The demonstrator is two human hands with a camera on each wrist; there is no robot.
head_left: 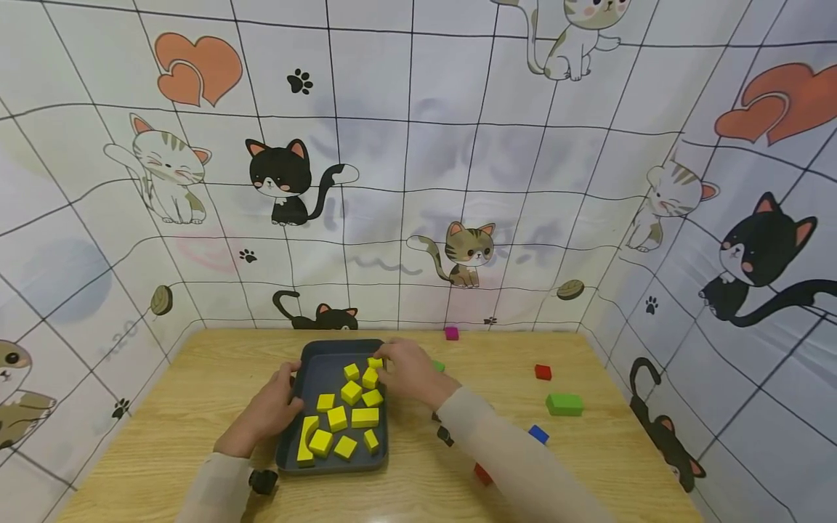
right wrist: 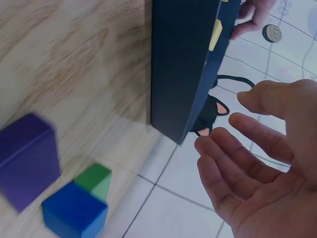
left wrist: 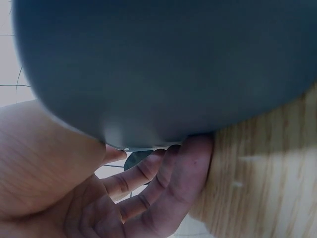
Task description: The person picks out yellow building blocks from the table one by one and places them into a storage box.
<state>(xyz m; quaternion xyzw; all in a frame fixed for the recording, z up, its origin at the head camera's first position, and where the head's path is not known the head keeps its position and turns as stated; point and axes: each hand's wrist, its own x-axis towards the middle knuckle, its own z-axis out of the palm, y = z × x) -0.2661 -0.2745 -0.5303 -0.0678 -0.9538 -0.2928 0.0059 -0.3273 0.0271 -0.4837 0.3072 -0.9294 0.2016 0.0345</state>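
A dark grey tray (head_left: 327, 350) holds several yellow blocks (head_left: 351, 393), mostly cubes, along with a longer curved-edged piece (head_left: 304, 444) at its near left. My left hand (head_left: 267, 408) grips the tray's left side, its thumb at the rim. From the left wrist, fingers (left wrist: 190, 173) press against the tray's outer wall (left wrist: 163, 74). My right hand (head_left: 410, 372) is at the tray's far right corner, beside a yellow cube (head_left: 375, 362). In the right wrist view its thumb and fingers (right wrist: 225, 153) are bent loosely and apart, with nothing between them.
Right of the tray, a magenta cube (head_left: 452, 333), red blocks (head_left: 543, 372), a green block (head_left: 564, 404) and a blue block (head_left: 539, 434) lie on the wooden table (head_left: 608, 465). My right hand partly hides another green piece (head_left: 439, 365). A cat-patterned sheet (head_left: 379, 218) surrounds the table's back and sides.
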